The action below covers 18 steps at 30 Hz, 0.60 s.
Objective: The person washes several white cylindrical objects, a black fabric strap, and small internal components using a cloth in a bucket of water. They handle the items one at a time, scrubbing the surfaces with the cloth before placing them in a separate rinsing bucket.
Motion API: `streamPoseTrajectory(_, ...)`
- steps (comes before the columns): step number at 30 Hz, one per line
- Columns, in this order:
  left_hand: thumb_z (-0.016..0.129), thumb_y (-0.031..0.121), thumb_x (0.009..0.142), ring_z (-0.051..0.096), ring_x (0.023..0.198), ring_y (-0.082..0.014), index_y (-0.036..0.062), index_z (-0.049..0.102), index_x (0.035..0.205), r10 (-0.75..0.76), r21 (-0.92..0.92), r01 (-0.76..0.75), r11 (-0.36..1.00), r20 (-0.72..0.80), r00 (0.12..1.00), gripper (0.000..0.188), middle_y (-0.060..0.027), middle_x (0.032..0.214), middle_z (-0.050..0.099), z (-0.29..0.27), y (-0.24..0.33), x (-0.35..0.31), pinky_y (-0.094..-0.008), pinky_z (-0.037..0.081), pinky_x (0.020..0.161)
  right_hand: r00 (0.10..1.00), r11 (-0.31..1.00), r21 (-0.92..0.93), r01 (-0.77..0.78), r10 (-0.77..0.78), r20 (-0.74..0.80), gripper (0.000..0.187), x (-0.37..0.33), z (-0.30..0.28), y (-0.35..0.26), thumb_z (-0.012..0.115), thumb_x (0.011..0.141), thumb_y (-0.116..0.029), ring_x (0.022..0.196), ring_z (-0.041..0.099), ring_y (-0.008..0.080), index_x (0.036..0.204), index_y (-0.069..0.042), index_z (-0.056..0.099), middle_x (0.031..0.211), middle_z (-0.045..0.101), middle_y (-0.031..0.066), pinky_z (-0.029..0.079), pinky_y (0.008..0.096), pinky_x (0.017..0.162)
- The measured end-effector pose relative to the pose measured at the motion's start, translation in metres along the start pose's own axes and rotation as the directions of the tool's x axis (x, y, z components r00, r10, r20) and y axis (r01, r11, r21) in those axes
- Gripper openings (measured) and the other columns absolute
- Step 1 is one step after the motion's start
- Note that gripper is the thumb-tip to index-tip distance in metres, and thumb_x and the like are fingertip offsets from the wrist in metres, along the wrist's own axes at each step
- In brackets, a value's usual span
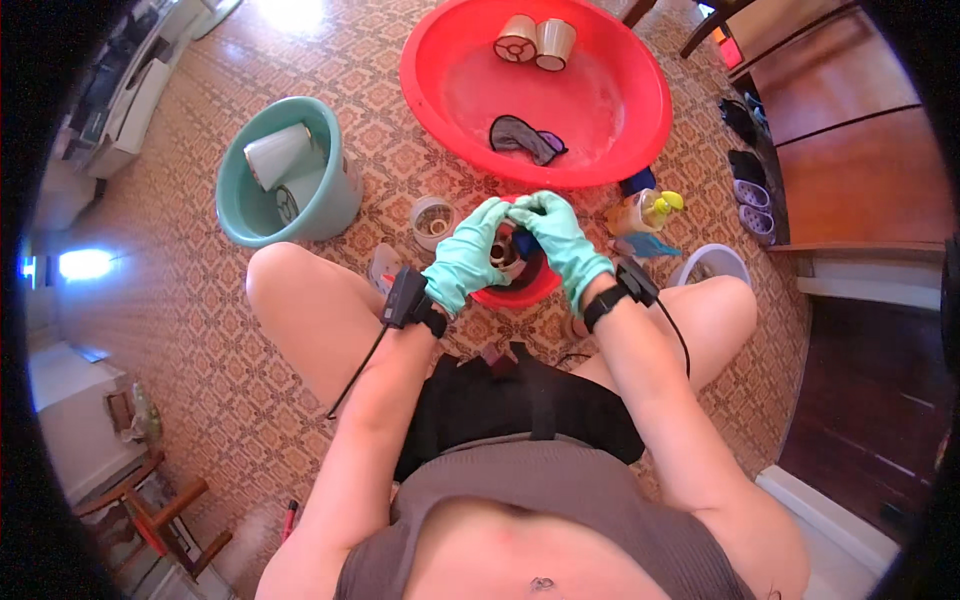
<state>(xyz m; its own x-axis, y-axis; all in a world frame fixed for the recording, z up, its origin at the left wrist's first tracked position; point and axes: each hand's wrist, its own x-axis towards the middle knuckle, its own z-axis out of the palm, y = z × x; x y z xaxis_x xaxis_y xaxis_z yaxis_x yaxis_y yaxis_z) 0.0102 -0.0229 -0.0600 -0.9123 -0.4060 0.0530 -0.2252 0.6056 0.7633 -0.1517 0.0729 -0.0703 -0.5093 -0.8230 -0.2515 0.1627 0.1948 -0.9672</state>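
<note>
I wear mint-green gloves on both hands. My left hand (466, 260) is closed around a small round white-and-brown piece (510, 266), which looks like part of a lamp. Fingers bent over its top, my right hand (556, 238) holds a dark blue cloth or sponge (524, 243) against it. Much of the piece is hidden by the gloves. Directly beneath is a small red basin (530, 290). A white round cup-like part (433, 222) with a ring inside stands just left of my left hand.
A large red tub (470, 75) ahead holds two pale lampshades (553, 45) and a grey cloth (525, 138). In a teal bucket (345, 205) at left lie white shades (278, 157). A yellow-topped pump bottle (635, 212) and a white bowl (715, 262) are at right.
</note>
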Motion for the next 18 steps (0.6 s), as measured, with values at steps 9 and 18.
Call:
streamPoseTrajectory(9,0.089,0.027,0.056,0.048,0.126,-0.0422,-0.0043,0.035,0.142,-0.053,0.184,0.126,0.975,-0.355,0.933,0.106,-0.0256,0.137,0.047,0.029,0.0,-0.014,-0.0436,0.04,0.107,0.961,0.994,-0.058,0.095,-0.107,-0.253,0.017,-0.063,0.023,0.017,0.077,0.084,-0.007,0.079,0.061,0.0123,0.093,-0.002,0.063,0.086,0.063,0.0028,0.051,0.0272,0.073)
streamPoseTrajectory(18,0.089,0.037,0.058,0.054,0.117,-0.0382,-0.0036,0.043,0.133,-0.011,0.165,0.05,0.985,-0.232,0.973,0.097,-0.0229,0.125,0.054,0.029,0.007,-0.007,-0.0431,0.045,0.099,0.907,0.711,-0.61,0.349,-0.42,0.03,0.012,-0.01,0.015,-0.018,0.076,0.072,0.001,0.08,0.064,0.0248,0.082,-0.002,0.07,0.082,0.067,0.0136,0.051,0.0349,0.074)
